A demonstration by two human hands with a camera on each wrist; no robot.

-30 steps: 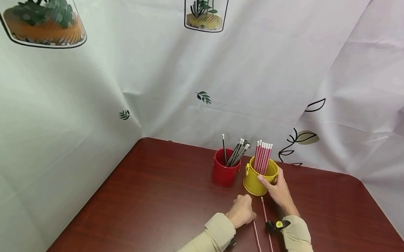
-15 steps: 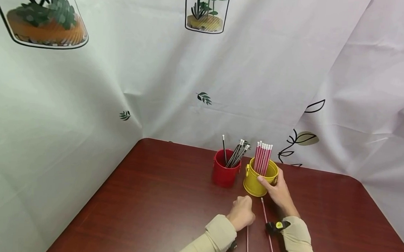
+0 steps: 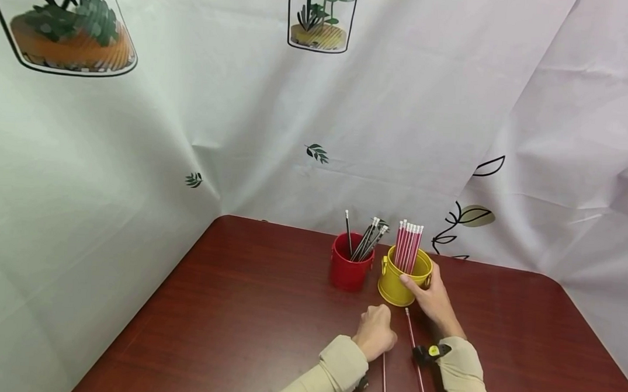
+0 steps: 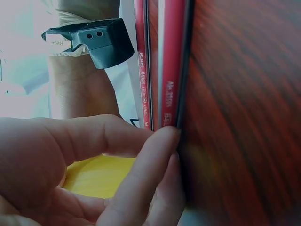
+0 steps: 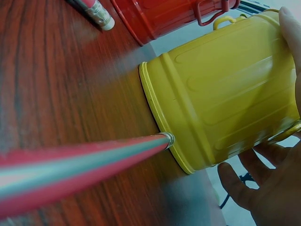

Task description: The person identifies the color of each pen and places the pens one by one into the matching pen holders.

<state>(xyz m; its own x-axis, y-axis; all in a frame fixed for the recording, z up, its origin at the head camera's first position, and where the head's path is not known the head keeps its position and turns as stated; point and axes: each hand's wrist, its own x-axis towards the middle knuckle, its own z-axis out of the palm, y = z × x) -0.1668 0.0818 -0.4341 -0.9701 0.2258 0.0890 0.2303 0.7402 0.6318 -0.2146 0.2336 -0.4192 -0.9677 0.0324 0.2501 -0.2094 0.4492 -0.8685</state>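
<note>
In the head view my left hand [image 3: 375, 332] is bent down over the table, and a pink pencil [image 3: 384, 379] runs from under it toward me. The left wrist view shows its fingertips pinching that pencil [image 4: 171, 61]; the far end is hidden by the hand. My right hand [image 3: 436, 301] holds the side of a small yellow bucket [image 3: 394, 287], thumb near the rim. Several pink pencils [image 3: 407, 247] stand in this bucket, eraser ends up. Another pink pencil [image 3: 416, 364] lies on the table, its eraser end close to the bucket's base in the right wrist view.
Left of the yellow bucket stands a red bucket [image 3: 348, 275] with several black pencils [image 3: 367, 240] leaning in it. Both are near the back of the dark red-brown table [image 3: 224, 321]. A white printed cloth [image 3: 255, 100] hangs behind and to the left.
The pencil at my left hand has swung leftward at its near end, away from the other loose pencil. My left hand has shifted only slightly. My right hand and the yellow bucket have stayed put.
</note>
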